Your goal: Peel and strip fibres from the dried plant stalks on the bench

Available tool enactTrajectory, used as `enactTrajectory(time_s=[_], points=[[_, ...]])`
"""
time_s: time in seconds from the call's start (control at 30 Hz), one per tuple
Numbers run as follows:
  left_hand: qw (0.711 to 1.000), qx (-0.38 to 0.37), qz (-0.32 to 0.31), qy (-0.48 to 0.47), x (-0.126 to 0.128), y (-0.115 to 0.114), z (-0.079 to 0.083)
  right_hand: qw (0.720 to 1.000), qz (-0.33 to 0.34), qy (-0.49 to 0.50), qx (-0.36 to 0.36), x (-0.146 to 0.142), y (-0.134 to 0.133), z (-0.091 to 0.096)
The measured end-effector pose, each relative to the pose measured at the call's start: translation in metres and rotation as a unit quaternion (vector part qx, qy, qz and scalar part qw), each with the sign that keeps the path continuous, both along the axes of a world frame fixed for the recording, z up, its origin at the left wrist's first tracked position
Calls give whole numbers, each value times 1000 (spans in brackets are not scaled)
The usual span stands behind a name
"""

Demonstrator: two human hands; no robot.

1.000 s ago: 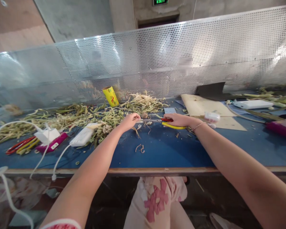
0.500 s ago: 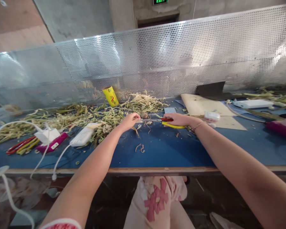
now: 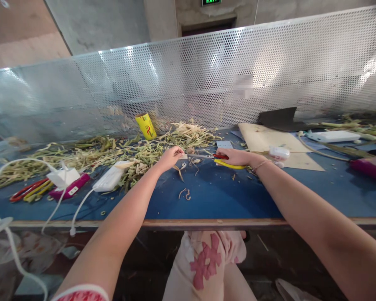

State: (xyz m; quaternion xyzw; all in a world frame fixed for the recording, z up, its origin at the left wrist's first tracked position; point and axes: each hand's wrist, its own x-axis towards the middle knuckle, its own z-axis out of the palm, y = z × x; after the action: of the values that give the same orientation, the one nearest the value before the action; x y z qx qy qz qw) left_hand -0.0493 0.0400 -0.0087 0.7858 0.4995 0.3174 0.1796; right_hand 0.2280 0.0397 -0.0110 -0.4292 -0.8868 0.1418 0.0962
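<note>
My left hand [image 3: 171, 159] is closed in a pinch on a small pale flat strip [image 3: 184, 156], whose exact kind I cannot make out. Facing it, my right hand [image 3: 233, 156] grips scissors with red and yellow handles [image 3: 230, 164]. Their metal blades [image 3: 202, 156] point left, with the tips close to the strip; whether they touch it is too small to tell. Behind the blades lies a small brown round lump [image 3: 191, 150]. Thin dry curled scraps [image 3: 185, 194] rest on the blue tabletop [image 3: 207, 205] in front of my hands.
Dried plant stalks [image 3: 141, 154] spread along the back left, beside a yellow tube [image 3: 146, 126]. A white power adapter [image 3: 110, 177], a magenta block [image 3: 70, 187] and red-yellow tools [image 3: 29, 190] lie left. Cardboard [image 3: 266, 138] lies right. A perforated metal screen [image 3: 188, 83] stands behind.
My right hand and the scissors have shifted very slightly to the right, and more of the blade shows. My left hand stays nearly in place, still pinching the pale strip.
</note>
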Motion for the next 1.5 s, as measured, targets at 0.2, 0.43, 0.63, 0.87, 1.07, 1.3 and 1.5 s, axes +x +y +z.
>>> enactTrajectory(time_s=[0.2, 0.43, 0.63, 0.87, 1.07, 1.3, 1.5], points=[[1000, 11, 4, -7, -3, 4, -2, 1000, 6, 1, 7, -1, -1, 1], [1000, 19, 22, -1, -2, 5, -1, 1000, 13, -7, 7, 0, -1, 1], [1000, 9, 24, -9, 1, 1, 2, 1000, 11, -7, -2, 1, 0, 1], [1000, 0, 18, -9, 4, -2, 3, 1000, 26, 2, -15, 5, 6, -3], [1000, -2, -3, -26, 2, 2, -2, 999, 36, 4, -16, 7, 9, -5], [1000, 0, -3, -12, 1, 2, -2, 999, 36, 8, -19, 6, 8, -4], [1000, 5, -9, -10, 0, 2, -2, 999, 41, 4, -22, 5, 6, -2]])
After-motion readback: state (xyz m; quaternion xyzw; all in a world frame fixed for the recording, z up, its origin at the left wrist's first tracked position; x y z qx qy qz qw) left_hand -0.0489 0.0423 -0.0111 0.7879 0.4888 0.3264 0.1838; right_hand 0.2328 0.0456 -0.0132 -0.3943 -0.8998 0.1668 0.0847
